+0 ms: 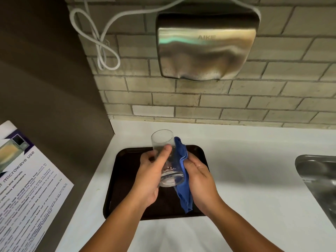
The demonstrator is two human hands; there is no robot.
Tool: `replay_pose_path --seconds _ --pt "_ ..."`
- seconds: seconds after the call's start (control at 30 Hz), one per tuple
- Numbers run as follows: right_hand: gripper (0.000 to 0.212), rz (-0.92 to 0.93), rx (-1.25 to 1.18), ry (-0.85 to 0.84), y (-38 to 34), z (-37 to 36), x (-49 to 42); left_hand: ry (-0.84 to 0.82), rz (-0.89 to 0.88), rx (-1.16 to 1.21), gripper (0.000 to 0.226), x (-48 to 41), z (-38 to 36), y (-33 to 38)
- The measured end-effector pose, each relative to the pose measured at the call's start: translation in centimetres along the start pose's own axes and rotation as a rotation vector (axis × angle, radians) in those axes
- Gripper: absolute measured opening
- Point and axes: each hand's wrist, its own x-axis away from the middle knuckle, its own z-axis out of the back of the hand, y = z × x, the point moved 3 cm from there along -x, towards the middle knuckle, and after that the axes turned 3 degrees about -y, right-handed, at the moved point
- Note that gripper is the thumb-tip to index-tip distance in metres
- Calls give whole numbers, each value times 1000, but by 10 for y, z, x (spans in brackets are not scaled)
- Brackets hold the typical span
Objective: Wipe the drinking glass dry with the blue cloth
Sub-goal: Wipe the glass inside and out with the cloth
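Note:
A clear drinking glass (162, 140) is held tilted above a dark tray (120, 179), its open mouth pointing away from me and its thick base toward me. My left hand (148, 179) grips the glass around its left side, thumb across the front. My right hand (200, 180) presses a blue cloth (182, 179) against the right side of the glass. The cloth runs along the glass from near the rim down past the base, and its loose end hangs over the tray.
The tray lies on a white counter (245, 170). A steel sink (320, 180) is at the right edge. A metal hand dryer (205, 46) and a looped white cable (101, 42) hang on the tiled wall. A printed microwave notice (23, 188) is on the left.

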Motion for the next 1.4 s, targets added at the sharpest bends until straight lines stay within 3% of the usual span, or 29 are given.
replay_pose_path --seconds 0.1,0.23,0.3,0.5,0.63,0.8,1.0,1.13,1.3,1.4 --pt "43 -55 -6 23 7 9 -12 -35 -45 -39 103 0 -1 2" --pt "40 61 64 -14 0 6 -13 4 -75 -58 49 -2 1 1" --pt "42 143 164 -54 -1 4 -12 6 -93 -67 34 -3 3 0" --pt "37 61 84 -7 0 8 -30 -5 -85 -34 32 -4 1 -5" --pt "43 188 289 -42 -6 -6 -21 -1 -96 -39 33 -5 3 -2" --pt "51 80 90 75 -1 3 -35 -47 -62 -36 17 -5 0 -6" --pt "42 145 172 60 -3 0 -26 -29 -57 -44 22 -4 -1 -6" --pt "45 9 93 115 4 7 -28 -45 -102 -70 16 -1 -6 -8" --pt "42 171 125 41 -2 -7 -15 17 -113 -76 63 -2 -6 -3" --pt "35 -31 -114 123 -1 -5 -16 31 -164 -63 85 0 -9 -1"
